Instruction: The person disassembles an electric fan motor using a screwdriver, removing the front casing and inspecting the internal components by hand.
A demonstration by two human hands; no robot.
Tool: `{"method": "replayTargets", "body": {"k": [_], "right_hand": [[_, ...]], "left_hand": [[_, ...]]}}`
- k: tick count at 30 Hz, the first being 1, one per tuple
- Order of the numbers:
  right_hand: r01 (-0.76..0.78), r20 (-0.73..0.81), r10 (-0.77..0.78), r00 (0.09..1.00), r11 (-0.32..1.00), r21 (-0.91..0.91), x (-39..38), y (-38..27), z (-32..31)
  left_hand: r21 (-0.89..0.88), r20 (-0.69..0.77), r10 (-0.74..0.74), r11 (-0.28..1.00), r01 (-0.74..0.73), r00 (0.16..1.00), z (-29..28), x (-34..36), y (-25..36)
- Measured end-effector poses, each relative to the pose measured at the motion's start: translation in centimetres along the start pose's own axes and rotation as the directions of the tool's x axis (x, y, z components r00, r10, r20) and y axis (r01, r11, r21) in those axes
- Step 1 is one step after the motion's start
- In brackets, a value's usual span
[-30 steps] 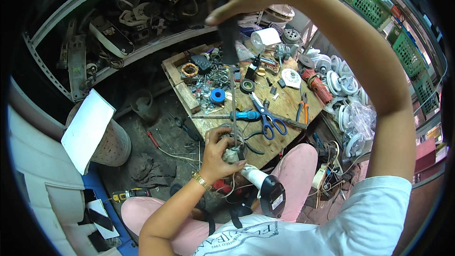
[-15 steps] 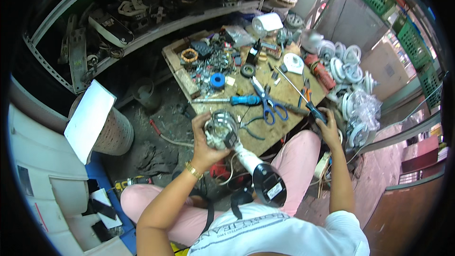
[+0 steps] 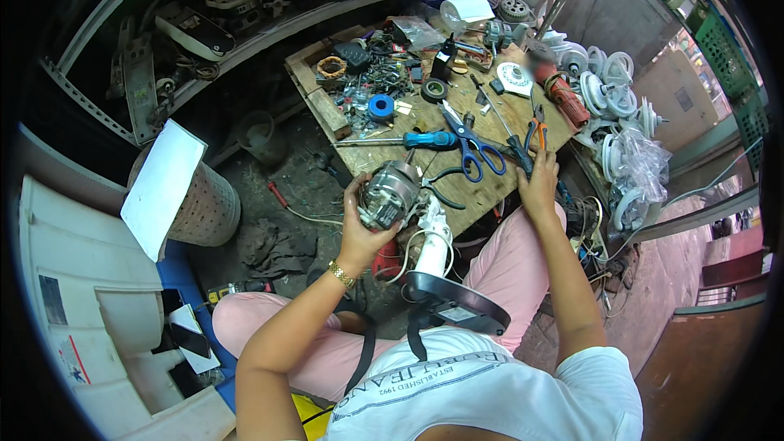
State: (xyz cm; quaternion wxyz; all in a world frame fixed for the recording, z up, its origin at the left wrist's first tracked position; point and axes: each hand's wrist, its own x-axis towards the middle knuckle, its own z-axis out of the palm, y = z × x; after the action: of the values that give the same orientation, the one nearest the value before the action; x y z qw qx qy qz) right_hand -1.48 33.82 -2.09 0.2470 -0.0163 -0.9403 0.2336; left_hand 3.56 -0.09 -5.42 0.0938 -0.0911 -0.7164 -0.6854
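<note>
My left hand (image 3: 371, 224) is wrapped round a round metal fan motor (image 3: 394, 188). A white neck (image 3: 434, 249) with a loose pale cord runs from the motor down to a dark base (image 3: 459, 302) tilted over my lap. On the table's right side lies a screwdriver (image 3: 518, 152) with a dark handle, its shaft pointing away from me. My right hand (image 3: 539, 188) is at the handle end, fingers stretched forward beside orange-handled pliers (image 3: 536, 126). Near the motor are black-handled pliers (image 3: 445, 188), blue-handled scissors (image 3: 474, 147) and a blue-handled screwdriver (image 3: 430, 140).
The wooden table (image 3: 392, 159) carries a heap of small metal parts (image 3: 380, 73), blue tape (image 3: 381, 107), black tape (image 3: 434, 90) and a red power tool (image 3: 565, 98). White plastic parts (image 3: 608, 94) are piled at the right. A perforated bin (image 3: 208, 208) stands at the left.
My right hand has moved forward to the table, and the dark-handled screwdriver it held now lies there. The motor has turned in my left hand, and the base has swung with it.
</note>
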Motion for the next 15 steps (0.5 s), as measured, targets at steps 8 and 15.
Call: {"method": "replayTargets", "body": {"k": [8, 15], "right_hand": [[-0.716, 0.845, 0.119, 0.522, 0.600, 0.357, -12.0, -6.2, 1.3], [-0.849, 0.848, 0.105, 0.520, -0.044, 0.526, -14.4, -12.4, 2.0]], "left_hand": [[-0.168, 0.035, -0.029, 0.985, 0.034, 0.999, 0.7, -0.9, -1.1], [-0.096, 0.045, 0.096, 0.991, -0.092, 0.994, 0.6, -1.1, 1.1]]}}
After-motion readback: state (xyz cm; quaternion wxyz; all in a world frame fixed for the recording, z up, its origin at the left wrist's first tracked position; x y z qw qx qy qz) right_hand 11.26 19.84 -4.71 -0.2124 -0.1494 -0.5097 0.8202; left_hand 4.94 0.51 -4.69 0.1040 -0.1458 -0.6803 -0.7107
